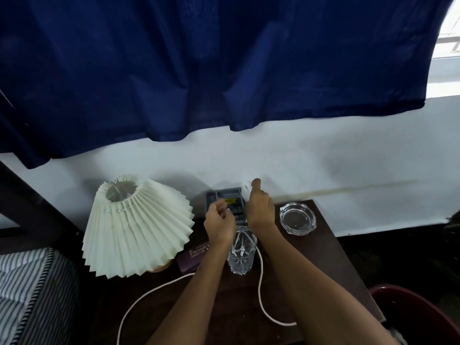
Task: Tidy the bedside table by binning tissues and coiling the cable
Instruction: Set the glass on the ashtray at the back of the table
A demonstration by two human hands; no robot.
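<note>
The dark wooden table [331, 260] carried a pleated lamp [137, 227] at left, a cut-glass tumbler [241, 255] centrally, a glass ashtray [297, 218] far right, and a white cable [260, 290] looping across its near side.

Single head-worn wide-angle view, aimed forward and down from close above bedside table [331, 245]. Wall [323, 158] and blue curtain [199, 58] faced ahead. Frame edges bent by lens.

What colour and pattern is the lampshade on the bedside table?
Cream-white with fine vertical pleats, as seen on the lampshade in the head view.
</note>
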